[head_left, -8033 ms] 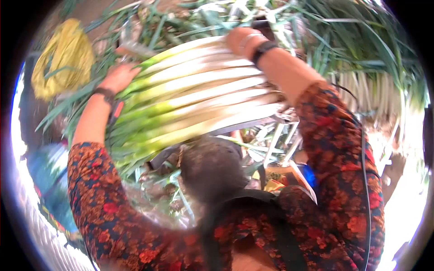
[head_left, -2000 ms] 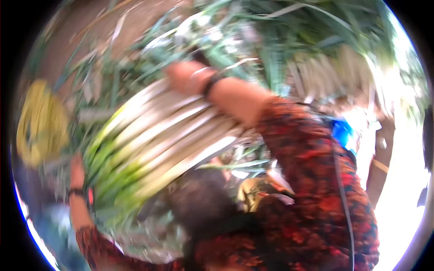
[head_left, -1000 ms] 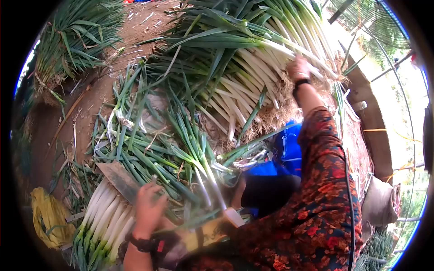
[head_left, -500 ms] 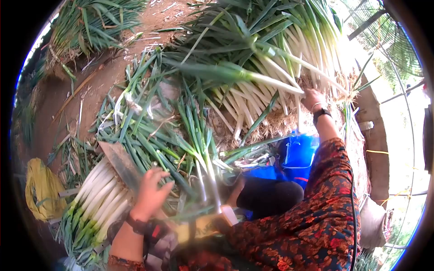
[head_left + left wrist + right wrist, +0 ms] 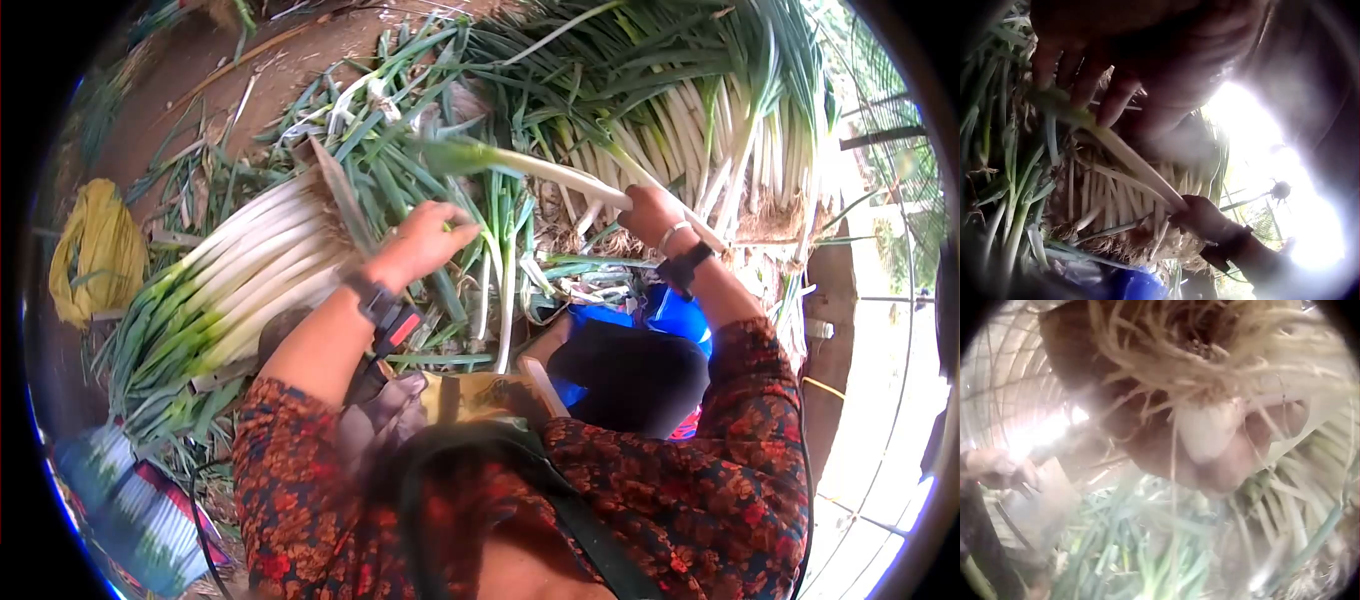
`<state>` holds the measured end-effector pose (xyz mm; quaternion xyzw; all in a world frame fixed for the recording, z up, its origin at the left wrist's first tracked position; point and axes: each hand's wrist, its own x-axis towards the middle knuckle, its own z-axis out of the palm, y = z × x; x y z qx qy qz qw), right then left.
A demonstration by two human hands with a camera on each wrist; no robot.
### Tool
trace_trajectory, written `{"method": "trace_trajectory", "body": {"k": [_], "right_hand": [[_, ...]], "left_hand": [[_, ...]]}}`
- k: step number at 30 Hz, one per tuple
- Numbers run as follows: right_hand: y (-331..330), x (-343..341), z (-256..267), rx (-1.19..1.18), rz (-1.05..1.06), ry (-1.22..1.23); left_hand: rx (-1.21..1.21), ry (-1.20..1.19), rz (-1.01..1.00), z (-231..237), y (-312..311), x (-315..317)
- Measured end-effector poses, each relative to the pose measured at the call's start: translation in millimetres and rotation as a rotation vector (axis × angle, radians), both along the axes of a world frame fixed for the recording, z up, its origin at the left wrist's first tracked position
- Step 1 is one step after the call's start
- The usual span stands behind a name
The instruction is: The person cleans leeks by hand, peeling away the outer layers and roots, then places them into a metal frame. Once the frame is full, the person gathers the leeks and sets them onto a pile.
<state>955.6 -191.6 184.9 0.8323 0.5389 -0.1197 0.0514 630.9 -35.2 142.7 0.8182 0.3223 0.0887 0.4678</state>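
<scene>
In the head view my right hand [image 5: 655, 217] grips a long leek [image 5: 560, 172] near its root end. The right wrist view shows the roots [image 5: 1210, 362] spilling over that hand and the white base [image 5: 1207, 431] against its fingers. The leek's green end points toward my left hand [image 5: 425, 240], whose fingers are spread loosely. In the left wrist view, the left fingers [image 5: 1116, 100] hang over the leek's green part, fingertips right at it. Beside the left hand, a flat metal plate [image 5: 342, 195] stands at the root ends of a row of leeks [image 5: 250, 250].
A large pile of leeks [image 5: 690, 130] lies at the back right. Loose green leaves [image 5: 390, 160] are heaped in the middle. A yellow bag [image 5: 98, 250] lies at the far left, with a blue container [image 5: 680, 315] near my right knee.
Both hands left the row of leeks. My right hand reached to the pile, took a leek by its root end and drew it toward my left hand.
</scene>
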Motion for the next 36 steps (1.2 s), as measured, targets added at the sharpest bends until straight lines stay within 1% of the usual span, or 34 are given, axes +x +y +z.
{"method": "trace_trajectory", "body": {"k": [1,3,4,5,7,9,10,11,12,13,15,17,18,20,21,22,24,25,26,27,28,29,30,31,33,35,36], "right_hand": [[-0.4,-19.8,11.4,0.034,-0.042,0.014],[-4.7,-49.9,9.6,0.147,-0.074,0.064],[-6.2,-66.0,7.2,0.165,-0.080,0.056],[-8.8,-84.5,7.7,0.175,-0.107,0.084],[-15.1,-124.3,-6.0,0.264,-0.107,0.173],[-24.6,-169.6,-21.0,0.408,-0.053,0.235],[-23.5,-190.7,-24.4,0.400,-0.083,0.267],[-22.2,-208.8,-27.6,0.393,-0.113,0.300],[-21.9,-221.4,-40.1,0.491,-0.093,0.404],[-19.7,-232.7,-51.2,0.492,-0.112,0.527],[-13.4,-252.6,-60.8,0.440,-0.124,0.770],[-21.6,-260.5,-86.3,0.444,0.059,0.866],[-30.4,-258.0,-132.2,0.226,0.041,0.955],[-62.4,-244.3,-176.4,0.183,0.311,0.740],[-62.7,-240.2,-176.5,-0.171,0.303,0.648],[-63.6,-235.6,-178.4,-0.532,0.355,0.521],[-66.6,-209.9,-224.0,-0.612,0.446,0.440],[-59.1,-210.4,-214.7,-0.648,0.489,0.398],[-45.4,-202.6,-204.8,-0.552,0.577,0.332],[-17.9,-196.2,-166.4,-0.460,0.656,0.262],[-5.2,-174.2,-209.8,-0.078,0.462,0.301],[23.6,-174.4,-165.0,0.126,-0.074,0.642],[50.0,-180.5,-115.1,0.339,-0.238,0.753],[70.0,-186.0,-62.9,0.507,-0.373,1.057],[100.8,-187.9,-4.2,0.727,-0.378,1.166],[125.0,-202.5,26.7,0.937,-0.284,0.822],[130.1,-206.2,38.8,0.896,-0.266,0.694]], "left_hand": [[-0.192,-0.051,0.024,8.8,-1.1,4.4],[-0.287,-0.162,0.079,-15.2,6.6,9.9],[-0.474,-0.121,0.113,8.7,2.8,12.1],[-0.517,-0.174,0.199,-2.0,4.2,14.2],[-0.801,-0.279,0.247,19.5,0.6,12.0],[-0.964,-0.436,0.257,16.9,9.6,10.9],[-0.980,-0.610,0.391,9.9,12.1,11.5],[-1.034,-0.706,0.491,4.8,20.3,9.7],[-1.091,-0.806,0.484,7.4,29.0,3.1],[-1.146,-0.905,0.471,12.0,34.6,-3.3],[-1.090,-0.887,0.513,20.5,39.7,-16.0],[-1.020,-0.838,0.585,27.0,41.6,-32.3],[-1.008,-0.823,0.588,25.4,45.1,-38.9],[-0.928,-0.749,0.565,24.1,41.3,-45.4],[-0.893,-0.711,0.556,22.8,37.1,-49.0],[-0.815,-0.667,0.548,23.7,33.8,-52.2],[-0.753,-0.654,0.535,32.6,32.4,-58.6],[-0.721,-0.646,0.524,40.4,31.9,-60.7],[-0.703,-0.604,0.495,48.0,27.7,-62.0],[-0.688,-0.586,0.481,47.4,24.9,-60.5],[-0.675,-0.572,0.463,46.4,23.1,-57.1],[-0.663,-0.557,0.446,44.8,21.0,-52.7],[-0.652,-0.544,0.440,38.8,20.2,-49.2],[-0.583,-0.506,0.437,33.5,18.7,-45.3],[-0.440,-0.437,0.430,27.3,15.8,-37.3],[-0.388,-0.220,0.416,39.3,11.5,-34.6],[-0.404,-0.230,0.455,34.9,9.5,-31.4]]}}
